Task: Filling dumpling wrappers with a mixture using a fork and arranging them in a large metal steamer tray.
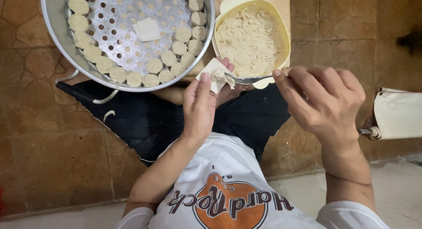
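Left hand: the left hand lay cupped, palm up, holding a square dumpling wrapper flat across its fingers.
Right hand: the right hand pinched the handle of a metal fork, its tines resting on the wrapper with a dab of filling.
Doing it well: by my judgement, the dab belonged in the wrapper's middle, kept modest, with the edges left clean for closing.
Bowl: a cream bowl of pale minced filling stood just beyond the fork.
Steamer: a perforated metal steamer tray sat beside the bowl, finished dumplings ringing its rim and spare wrappers at its centre.
Floor: brown stone tiles lay beneath.
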